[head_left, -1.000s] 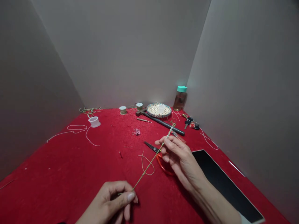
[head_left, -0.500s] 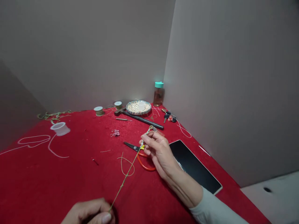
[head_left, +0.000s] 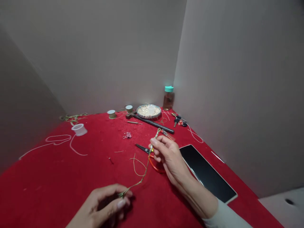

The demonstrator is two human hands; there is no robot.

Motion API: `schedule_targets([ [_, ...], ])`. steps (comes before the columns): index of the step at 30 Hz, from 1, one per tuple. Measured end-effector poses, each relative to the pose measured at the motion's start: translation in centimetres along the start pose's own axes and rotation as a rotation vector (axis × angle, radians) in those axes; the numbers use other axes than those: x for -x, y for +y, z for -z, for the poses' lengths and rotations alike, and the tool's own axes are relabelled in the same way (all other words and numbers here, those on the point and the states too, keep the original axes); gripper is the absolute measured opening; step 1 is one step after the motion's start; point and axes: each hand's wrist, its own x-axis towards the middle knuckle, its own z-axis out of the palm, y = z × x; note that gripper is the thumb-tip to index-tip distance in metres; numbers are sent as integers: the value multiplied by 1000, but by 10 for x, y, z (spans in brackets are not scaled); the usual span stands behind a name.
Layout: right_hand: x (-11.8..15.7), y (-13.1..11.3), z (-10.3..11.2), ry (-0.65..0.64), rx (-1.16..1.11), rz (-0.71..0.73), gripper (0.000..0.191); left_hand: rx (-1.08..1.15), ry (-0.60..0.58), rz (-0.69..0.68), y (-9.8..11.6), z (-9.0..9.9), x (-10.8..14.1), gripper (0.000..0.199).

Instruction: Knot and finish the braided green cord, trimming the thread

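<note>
A thin green cord (head_left: 143, 179) runs in a slack curve between my two hands. My right hand (head_left: 167, 155) pinches its thicker braided end (head_left: 156, 134), which sticks up past thumb and forefinger in a small loop. At the lower left, my left hand (head_left: 106, 202) has its fingers curled loosely round the cord's other part, a little green tangle showing at the fingertips. Under my right hand lie scissors (head_left: 142, 148) with orange handles, partly hidden. A loose tan thread (head_left: 135, 167) rests on the red cloth between the hands.
A phone (head_left: 209, 172) lies at the right. Farther back are a hammer (head_left: 155, 123), a woven tray (head_left: 140, 114), a bottle (head_left: 168, 99), keys (head_left: 177, 120), thread spools (head_left: 111, 114), a pink clip (head_left: 128, 135), an awl (head_left: 135, 122) and a white spool (head_left: 79, 129) with cord.
The cord has gone from taut to slack. My left hand has moved up and right, its fingers looser. The whole view has shifted a little left, so the table things appear farther right.
</note>
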Motion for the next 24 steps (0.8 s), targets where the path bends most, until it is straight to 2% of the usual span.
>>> schedule_targets([
  [4,20,-6,-18,-65,-9,-30,27,-28,101,-148,20,13,3,34],
  [7,36,-8,-31,-97,-10,-44,35,-35,122,-226,34,17,11,29],
  [13,61,-12,-52,-163,14,-34,27,43,61,-319,55,-6,22,19],
  [16,67,-14,-54,-193,38,-28,27,85,62,-330,57,-15,26,24],
  [24,70,-23,-44,-126,125,58,18,86,65,-292,58,-20,39,24],
])
